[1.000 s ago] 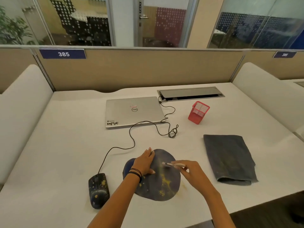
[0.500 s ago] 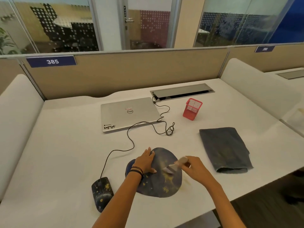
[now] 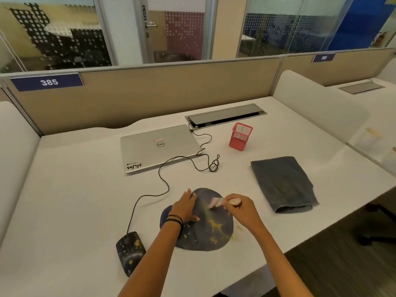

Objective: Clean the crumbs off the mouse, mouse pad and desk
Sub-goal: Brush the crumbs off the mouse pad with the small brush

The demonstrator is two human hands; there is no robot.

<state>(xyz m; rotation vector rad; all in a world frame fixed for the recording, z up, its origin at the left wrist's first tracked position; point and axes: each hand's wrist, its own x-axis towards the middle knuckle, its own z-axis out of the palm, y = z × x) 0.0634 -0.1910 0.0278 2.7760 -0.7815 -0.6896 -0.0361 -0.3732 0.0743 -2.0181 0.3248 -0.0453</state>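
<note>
Left hand (image 3: 185, 207) lies flat on the upper left part of the mouse pad (image 3: 201, 239); fingers straight and close together, thumb out to the side, palm pressing down; it grips nothing; dark bands (image 3: 174, 219) sit round that wrist.

Right hand (image 3: 240, 211) is curled round the pale handle of a small brush (image 3: 216, 202); fingers and thumb close about it near the top right edge of the pad; the pinkish bristle end points left toward my left hand and sits low over the pad surface; the bristles are blurred, so I cannot tell whether they touch it.

The mouse pad is dark, rounded, lower centre of the frame, lying on the white desk (image 3: 75, 189); yellow crumbs (image 3: 215, 225) are scattered over its right half, just below the brush; a few more specks lie on the desk just off the pad's right edge.

The mouse (image 3: 129, 251) sits at lower left, apart from the pad, with yellow specks on its top; its cable (image 3: 162, 179) runs up toward the closed silver laptop (image 3: 158, 146) at upper centre.

A folded grey cloth (image 3: 282, 183) lies at right of centre, well apart from both hands; a red mesh pen cup (image 3: 240, 136) stands above it, right of the laptop.
</note>
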